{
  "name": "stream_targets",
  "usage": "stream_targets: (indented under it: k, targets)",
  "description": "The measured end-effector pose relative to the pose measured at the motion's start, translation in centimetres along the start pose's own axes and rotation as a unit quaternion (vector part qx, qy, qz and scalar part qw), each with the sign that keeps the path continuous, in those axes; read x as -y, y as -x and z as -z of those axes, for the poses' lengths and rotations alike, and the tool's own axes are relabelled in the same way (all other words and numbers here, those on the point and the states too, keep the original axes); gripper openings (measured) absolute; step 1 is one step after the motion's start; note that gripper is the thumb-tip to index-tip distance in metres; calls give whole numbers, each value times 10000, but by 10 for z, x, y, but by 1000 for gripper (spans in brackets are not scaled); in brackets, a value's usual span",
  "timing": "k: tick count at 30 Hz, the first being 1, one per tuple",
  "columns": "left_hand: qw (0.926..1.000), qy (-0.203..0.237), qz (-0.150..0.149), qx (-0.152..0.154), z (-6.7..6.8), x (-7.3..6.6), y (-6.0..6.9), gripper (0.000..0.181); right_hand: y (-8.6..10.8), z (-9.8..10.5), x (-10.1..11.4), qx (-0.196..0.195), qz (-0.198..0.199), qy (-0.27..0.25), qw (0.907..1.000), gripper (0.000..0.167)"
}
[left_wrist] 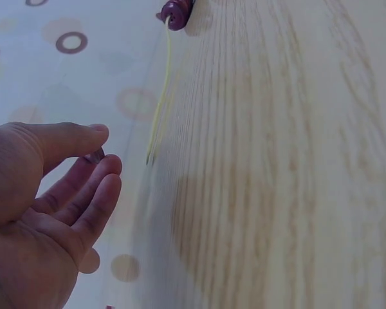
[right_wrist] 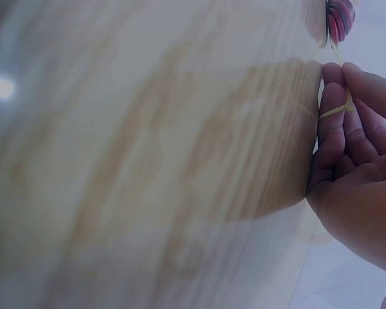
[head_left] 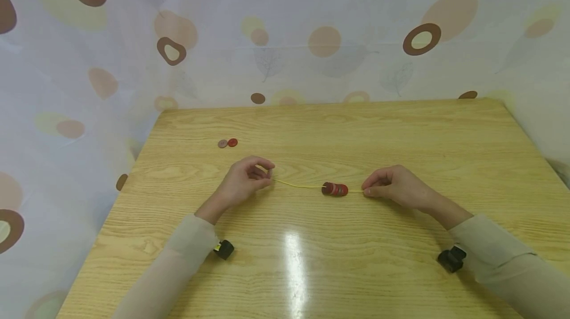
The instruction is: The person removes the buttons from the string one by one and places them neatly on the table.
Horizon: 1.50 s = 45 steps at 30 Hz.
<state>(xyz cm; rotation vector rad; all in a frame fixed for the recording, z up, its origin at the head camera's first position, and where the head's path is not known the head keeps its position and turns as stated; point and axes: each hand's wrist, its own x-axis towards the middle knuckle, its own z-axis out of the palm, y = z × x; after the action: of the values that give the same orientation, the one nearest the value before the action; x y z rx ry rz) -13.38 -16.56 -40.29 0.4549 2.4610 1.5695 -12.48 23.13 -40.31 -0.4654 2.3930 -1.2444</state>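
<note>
Several red and dark red buttons [head_left: 335,189] sit stacked face to face on a yellow string [head_left: 300,187] above the wooden table. My right hand [head_left: 398,188] pinches the string just right of the stack; in the right wrist view a short tail of it crosses the fingers. My left hand [head_left: 242,180] holds a small greyish button [left_wrist: 98,155] between thumb and fingertips, mostly hidden by them. In the left wrist view, the string's free end hangs near those fingertips, apart from them.
Two loose buttons, a dull pinkish one [head_left: 222,144] and a red one [head_left: 232,142], lie side by side toward the table's back left. A patterned curtain [head_left: 285,62] stands behind the wooden table [head_left: 356,269] and along its left side.
</note>
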Motion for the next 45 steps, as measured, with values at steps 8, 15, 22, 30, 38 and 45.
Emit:
stream_targets:
  k: [8, 15, 22, 30, 38, 45]
  targets:
    - [9994, -343, -13, -94, 4, 1, -4, 32, 0, 0, 1, 0, -39, -56, 10000, 19]
    - [9932, -1152, -103, -138, 16, 7, -15, 28, 0, 0, 1, -22, -43, -24, 10000, 18]
    - [9785, -2050, -41, -211, 36, 10, -31, 24, 0, -1, -1, -32, 23, -36, 10000, 18]
    - [9542, -2969, 112, -341, 58, 16, -51, 30, 0, -1, 0, -51, -73, -24, 10000, 19]
    - [9436, -3264, 65, -559, 67, 24, -64, 38, 0, -1, -1, -51, -33, -55, 10000, 19]
    - [9425, -3298, 216, -502, 70, 28, -71, 41, 0, -2, -2, -55, -45, -68, 10000, 19]
